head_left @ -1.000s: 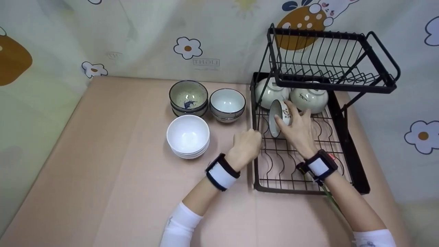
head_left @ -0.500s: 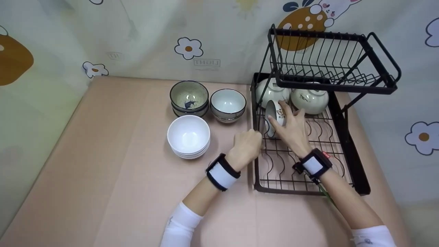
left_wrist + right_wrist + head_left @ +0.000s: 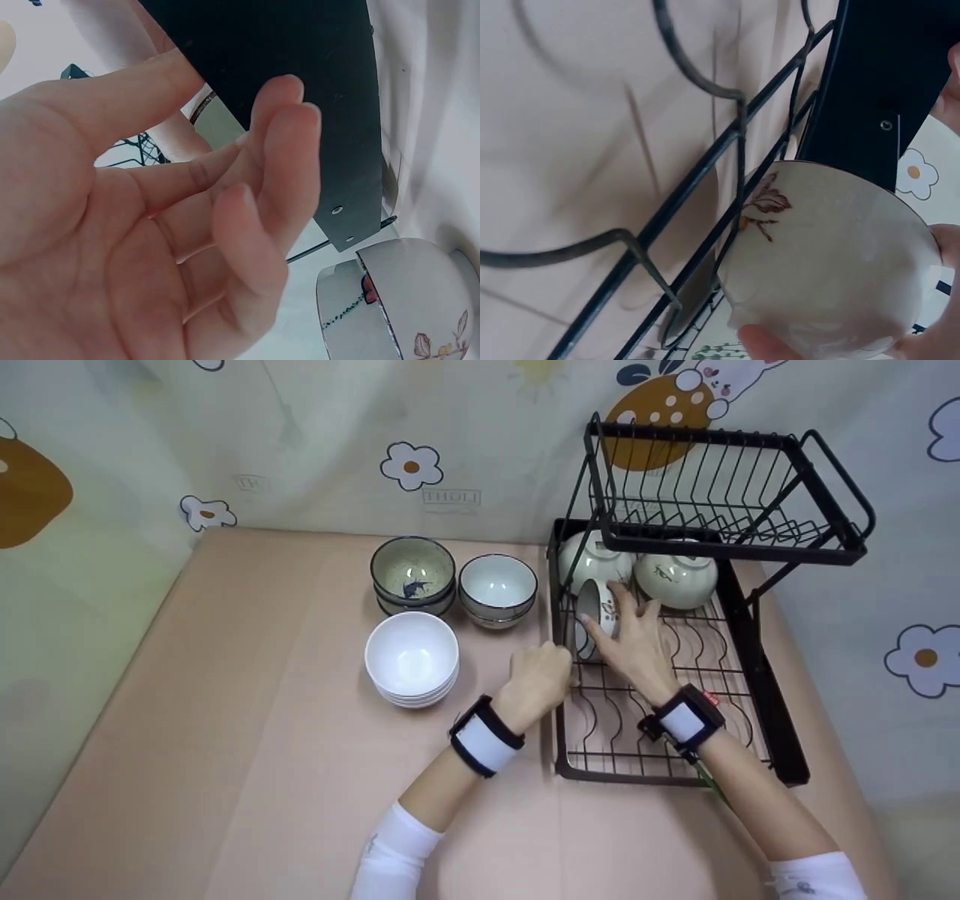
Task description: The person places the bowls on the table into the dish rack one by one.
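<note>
Near the left side of the lower tier of a black wire dish rack (image 3: 637, 776), my right hand (image 3: 637, 649) holds a small white bowl (image 3: 590, 611) by thumb and fingers. The bowl stands on its edge, its hollow side facing left. Brown leaf decoration shows on the bowl's outside (image 3: 817, 240) in the right wrist view, where the bowl sits against the wires. My left hand (image 3: 538, 679) grips the rack's left side, its curled fingers (image 3: 289, 157) at the black side panel (image 3: 300, 75) in the left wrist view.
Two upside-down bowls, a left one (image 3: 596, 562) and a right one (image 3: 679, 579), sit at the back of the lower tier. The upper tier (image 3: 735, 553) overhangs them. Left of the rack stand stacks of green bowls (image 3: 412, 566), dark-rimmed bowls (image 3: 498, 585) and white bowls (image 3: 412, 656).
My right hand has moved slightly left with the small bowl, bringing it closer to the rack's left side. My left hand stays where it was.
</note>
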`<action>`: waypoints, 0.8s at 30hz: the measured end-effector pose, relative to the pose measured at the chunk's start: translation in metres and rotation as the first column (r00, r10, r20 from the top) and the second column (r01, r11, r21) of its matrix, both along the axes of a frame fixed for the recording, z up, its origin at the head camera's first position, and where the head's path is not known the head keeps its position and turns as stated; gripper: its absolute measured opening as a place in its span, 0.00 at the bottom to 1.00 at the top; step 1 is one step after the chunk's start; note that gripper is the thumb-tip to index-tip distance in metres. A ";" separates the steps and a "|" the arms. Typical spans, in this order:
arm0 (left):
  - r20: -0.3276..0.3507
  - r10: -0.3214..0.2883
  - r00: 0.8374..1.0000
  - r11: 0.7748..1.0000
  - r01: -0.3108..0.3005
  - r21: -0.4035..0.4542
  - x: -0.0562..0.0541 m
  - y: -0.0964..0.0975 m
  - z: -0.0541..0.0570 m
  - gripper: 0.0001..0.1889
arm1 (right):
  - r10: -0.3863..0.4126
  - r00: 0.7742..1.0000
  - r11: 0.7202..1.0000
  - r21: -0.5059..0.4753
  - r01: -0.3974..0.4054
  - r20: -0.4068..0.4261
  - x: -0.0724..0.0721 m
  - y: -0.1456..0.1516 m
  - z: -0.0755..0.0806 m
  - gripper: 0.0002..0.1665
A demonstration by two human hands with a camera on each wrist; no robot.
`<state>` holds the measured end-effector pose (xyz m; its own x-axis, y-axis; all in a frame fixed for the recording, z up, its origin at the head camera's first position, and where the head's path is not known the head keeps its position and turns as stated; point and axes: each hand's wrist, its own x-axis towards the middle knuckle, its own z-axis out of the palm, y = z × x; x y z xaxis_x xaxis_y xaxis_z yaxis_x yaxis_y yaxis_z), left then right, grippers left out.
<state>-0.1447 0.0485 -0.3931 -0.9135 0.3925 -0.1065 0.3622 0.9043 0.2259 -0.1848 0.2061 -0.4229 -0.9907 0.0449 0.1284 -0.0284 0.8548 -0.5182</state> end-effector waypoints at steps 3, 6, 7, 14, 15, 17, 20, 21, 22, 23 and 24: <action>0.009 0.001 1.000 1.000 -0.001 0.000 0.000 0.000 0.001 0.14 | 0.017 0.999 1.000 0.005 -0.018 0.045 0.001 -0.001 0.002 0.48; 0.005 0.001 1.000 1.000 -0.001 0.000 0.000 0.000 0.001 0.14 | 0.033 0.997 0.999 0.014 -0.034 0.065 0.002 -0.001 0.002 0.49; 0.003 0.001 1.000 1.000 -0.001 0.001 0.000 0.000 0.001 0.14 | 0.039 0.997 0.999 0.015 -0.040 0.067 0.003 0.000 0.002 0.49; 0.009 -0.005 1.000 1.000 0.005 0.008 0.000 0.000 0.000 0.12 | 0.067 0.996 0.998 -0.013 -0.067 0.050 0.007 0.005 0.001 0.48; 0.004 -0.007 1.000 1.000 0.007 0.007 0.000 0.000 0.000 0.12 | 0.070 0.997 0.997 -0.022 -0.069 0.045 0.007 0.006 0.002 0.48; -0.005 -0.006 1.000 1.000 0.006 0.007 0.000 0.000 0.000 0.11 | 0.070 0.997 0.997 -0.039 -0.068 0.035 0.010 0.009 0.002 0.45; -0.018 -0.003 1.000 1.000 0.003 0.008 0.000 0.000 0.001 0.11 | 0.066 0.997 0.996 -0.057 -0.064 0.032 0.013 0.013 0.005 0.42; -0.017 -0.001 1.000 1.000 0.001 0.007 0.000 0.000 0.001 0.10 | 0.063 0.997 0.996 -0.062 -0.061 0.035 0.014 0.014 0.006 0.41; -0.016 0.000 1.000 1.000 0.000 0.008 0.000 0.000 0.001 0.10 | 0.060 0.998 0.996 -0.069 -0.057 0.036 0.015 0.016 0.007 0.40; -0.014 0.002 1.000 1.000 -0.002 0.009 0.000 0.000 0.001 0.10 | 0.053 0.998 0.996 -0.069 -0.051 0.031 0.016 0.017 0.007 0.39; -0.014 0.004 1.000 1.000 -0.003 0.011 0.000 0.000 0.000 0.10 | 0.048 0.998 0.996 -0.073 -0.046 0.026 0.017 0.019 0.008 0.38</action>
<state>-0.1445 0.0481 -0.3927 -0.9163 0.3905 -0.0890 0.3624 0.9030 0.2306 -0.1675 0.2250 -0.4149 -0.9951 0.0061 0.0985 -0.0525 0.8128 -0.5801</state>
